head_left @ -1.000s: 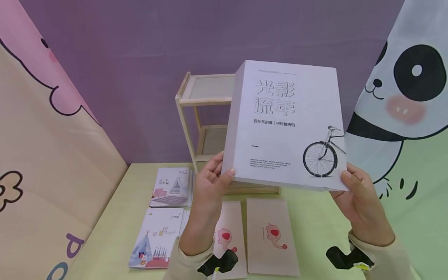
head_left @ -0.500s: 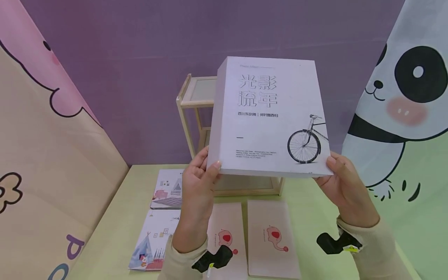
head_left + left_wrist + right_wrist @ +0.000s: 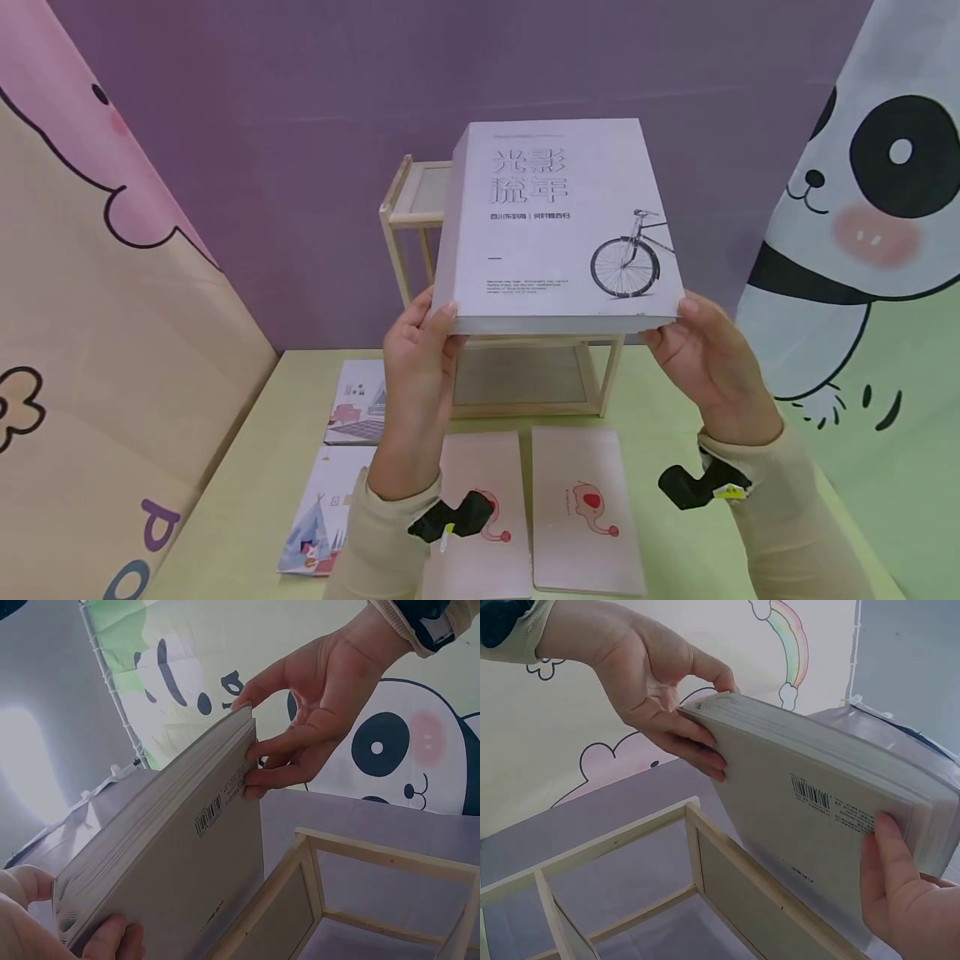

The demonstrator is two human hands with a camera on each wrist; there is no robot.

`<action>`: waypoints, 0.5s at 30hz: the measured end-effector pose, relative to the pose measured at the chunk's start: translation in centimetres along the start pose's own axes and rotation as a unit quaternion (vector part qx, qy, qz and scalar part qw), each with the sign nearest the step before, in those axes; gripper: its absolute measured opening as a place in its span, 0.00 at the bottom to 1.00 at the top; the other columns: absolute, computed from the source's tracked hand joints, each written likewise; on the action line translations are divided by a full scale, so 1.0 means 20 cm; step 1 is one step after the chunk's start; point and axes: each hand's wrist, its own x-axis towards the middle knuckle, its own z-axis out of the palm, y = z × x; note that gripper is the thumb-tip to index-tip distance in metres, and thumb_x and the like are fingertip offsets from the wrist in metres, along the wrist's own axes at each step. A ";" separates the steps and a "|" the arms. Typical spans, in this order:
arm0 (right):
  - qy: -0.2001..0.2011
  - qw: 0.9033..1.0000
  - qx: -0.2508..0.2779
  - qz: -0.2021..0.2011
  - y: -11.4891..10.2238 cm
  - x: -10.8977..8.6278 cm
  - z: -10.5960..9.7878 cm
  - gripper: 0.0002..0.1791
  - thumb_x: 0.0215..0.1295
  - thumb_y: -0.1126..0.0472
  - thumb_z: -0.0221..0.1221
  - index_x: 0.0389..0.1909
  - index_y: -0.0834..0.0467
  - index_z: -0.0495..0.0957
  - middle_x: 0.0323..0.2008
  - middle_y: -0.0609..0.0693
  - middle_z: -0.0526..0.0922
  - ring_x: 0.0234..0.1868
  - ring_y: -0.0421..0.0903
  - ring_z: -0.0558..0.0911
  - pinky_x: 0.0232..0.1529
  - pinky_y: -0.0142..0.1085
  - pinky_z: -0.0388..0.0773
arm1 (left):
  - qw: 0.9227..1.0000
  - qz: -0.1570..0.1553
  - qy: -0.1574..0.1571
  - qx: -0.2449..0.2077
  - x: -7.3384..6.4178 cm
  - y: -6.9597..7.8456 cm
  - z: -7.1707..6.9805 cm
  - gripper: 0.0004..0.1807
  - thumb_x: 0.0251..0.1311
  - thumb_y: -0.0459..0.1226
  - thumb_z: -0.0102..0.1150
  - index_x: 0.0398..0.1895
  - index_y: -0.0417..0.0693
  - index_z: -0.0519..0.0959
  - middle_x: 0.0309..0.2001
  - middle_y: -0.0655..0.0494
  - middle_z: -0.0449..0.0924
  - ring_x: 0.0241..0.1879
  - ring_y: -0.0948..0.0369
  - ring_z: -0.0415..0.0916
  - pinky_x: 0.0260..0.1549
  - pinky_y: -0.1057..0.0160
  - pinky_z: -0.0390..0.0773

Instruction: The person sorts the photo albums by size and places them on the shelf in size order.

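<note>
A thick white photo album with a bicycle printed on its cover is held up in the head view, tilted, in front of the wooden shelf rack. My left hand grips its near left corner, thumb on the cover and fingers underneath. At the near right corner my right hand pinches it the same way. The wrist views show the album's back with a barcode, page edges between the covers. In the left wrist view the album's lower side overlaps the rack's top frame.
Two pale books with a red elephant, a left one and a right one, lie on the green table. White picture books sit at the left, partly behind my left arm. Printed cloth walls surround the table.
Both hands have carried the album leftward and up, closer over the rack. Its cover now tips flatter, and more of the rack's lower shelf shows beneath it.
</note>
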 end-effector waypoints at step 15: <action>0.077 0.996 -0.035 -0.037 0.03 0.13 0.00 0.18 0.72 0.67 0.43 0.58 0.65 0.72 0.54 0.56 0.76 0.49 0.48 0.77 0.51 0.33 0.75 | 0.999 -0.015 0.040 0.017 0.13 0.02 0.03 0.19 0.63 0.27 0.50 0.56 0.26 0.69 0.42 0.47 0.78 0.32 0.64 0.80 0.38 0.70 0.80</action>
